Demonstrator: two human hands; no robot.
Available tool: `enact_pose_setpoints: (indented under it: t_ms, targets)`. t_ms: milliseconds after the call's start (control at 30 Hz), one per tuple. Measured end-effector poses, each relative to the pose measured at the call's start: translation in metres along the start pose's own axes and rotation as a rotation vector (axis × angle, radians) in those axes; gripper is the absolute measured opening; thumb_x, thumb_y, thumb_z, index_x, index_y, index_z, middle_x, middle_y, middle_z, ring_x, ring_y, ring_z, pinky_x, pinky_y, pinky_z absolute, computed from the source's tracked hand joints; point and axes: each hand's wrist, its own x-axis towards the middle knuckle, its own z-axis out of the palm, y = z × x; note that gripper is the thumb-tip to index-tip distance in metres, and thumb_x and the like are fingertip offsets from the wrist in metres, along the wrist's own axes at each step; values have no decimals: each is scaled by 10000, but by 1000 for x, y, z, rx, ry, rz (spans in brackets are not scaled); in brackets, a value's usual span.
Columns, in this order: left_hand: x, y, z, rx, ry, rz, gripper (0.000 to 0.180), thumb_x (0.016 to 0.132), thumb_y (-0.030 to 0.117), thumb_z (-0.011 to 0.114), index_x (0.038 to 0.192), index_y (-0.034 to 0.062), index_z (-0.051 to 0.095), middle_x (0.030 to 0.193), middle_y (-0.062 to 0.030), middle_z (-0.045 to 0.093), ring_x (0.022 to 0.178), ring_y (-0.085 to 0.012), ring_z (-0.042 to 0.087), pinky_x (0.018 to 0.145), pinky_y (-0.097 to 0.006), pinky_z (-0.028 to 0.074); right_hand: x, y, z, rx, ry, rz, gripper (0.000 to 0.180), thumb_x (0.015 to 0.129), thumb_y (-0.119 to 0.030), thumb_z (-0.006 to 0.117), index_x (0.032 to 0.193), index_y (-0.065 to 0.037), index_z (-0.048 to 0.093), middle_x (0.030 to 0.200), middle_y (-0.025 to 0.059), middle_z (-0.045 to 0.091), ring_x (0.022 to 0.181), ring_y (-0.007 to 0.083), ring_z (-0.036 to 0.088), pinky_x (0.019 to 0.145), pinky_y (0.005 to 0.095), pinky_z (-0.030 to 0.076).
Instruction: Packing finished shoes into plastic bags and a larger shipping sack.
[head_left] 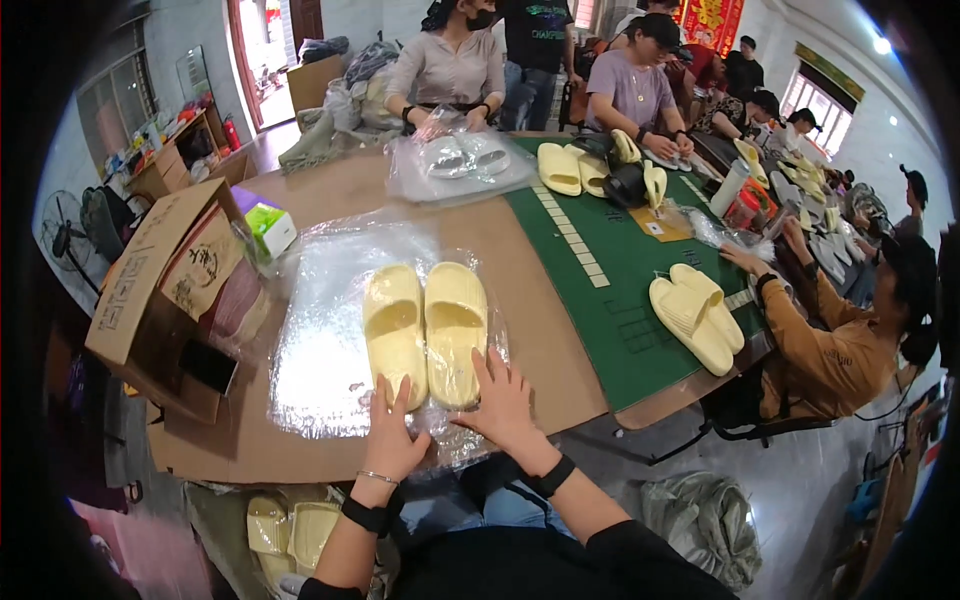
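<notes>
A pair of pale yellow slide slippers (395,335) lies side by side on a stack of clear plastic bags (325,320), toes pointing away from me. Shiny film covers at least the right slipper; whether both are inside one bag is hard to see. At the heel of the left slipper, my left hand (400,445) has its fingers apart, the tips touching the heel. My right hand (505,405) spreads over the film beside the right slipper's heel, fingertips resting on the plastic. Neither hand is closed around anything.
An opened cardboard box (150,290) stands at the left, beside a green-and-white tissue pack (270,228). Another yellow pair (697,318) sits on the green mat (630,350). Across the table, a person handles bagged white slippers (465,158). A person in a tan sleeve (820,325) sits at right.
</notes>
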Motion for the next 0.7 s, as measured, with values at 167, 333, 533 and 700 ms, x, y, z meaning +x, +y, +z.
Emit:
enact_pose_setpoints:
  t_ms: [167,333,533,700]
  targets:
    - [0,0,1,-79,21,5,716,670,-97,478,1350,45,307,1382,-304,199,1281,-435,226,1044,-427,263,7,8,10,150,87,13,776,721,-253,685,1352,-52,282,1314,213,323,1142,414,378,931,491,336]
    - [0,-14,-2,-147,23,2,669,663,-160,402,1310,6,367,1391,-265,220,1268,-419,274,1039,-398,287,13,33,9,491,225,72,682,751,-105,616,1338,-20,279,1286,242,333,1136,411,405,916,424,385]
    - [-5,-36,4,-790,264,-236,550,816,-99,405,1343,34,323,1384,-192,248,1245,-298,356,978,-340,373,1,64,-1,620,100,149,624,776,-55,545,1341,-15,282,1019,272,525,973,432,516,826,441,437]
    - [-9,-33,-17,-866,144,-370,501,894,-30,374,1376,80,296,1137,-138,513,941,-172,588,718,-269,508,-9,47,-24,608,-80,162,564,810,-39,497,1342,-34,310,799,188,603,692,343,605,659,404,494]
